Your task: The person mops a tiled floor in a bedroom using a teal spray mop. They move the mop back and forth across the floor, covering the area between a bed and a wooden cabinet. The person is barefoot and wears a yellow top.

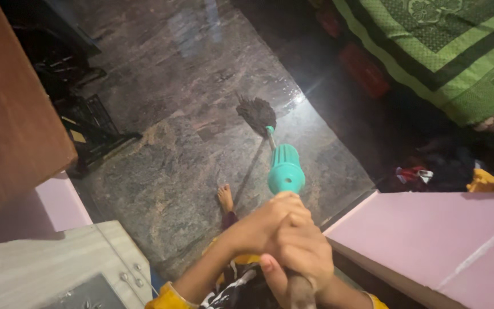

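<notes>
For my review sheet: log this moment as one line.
hands: left hand and right hand both grip mop handle | mop head on stone floor | bare foot behind

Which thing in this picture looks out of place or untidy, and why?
The heap of clothes on the dark floor under the green bedspread looks untidy, loosely piled rather than folded. Both hands grip the mop, whose head rests normally on the floor.
</notes>
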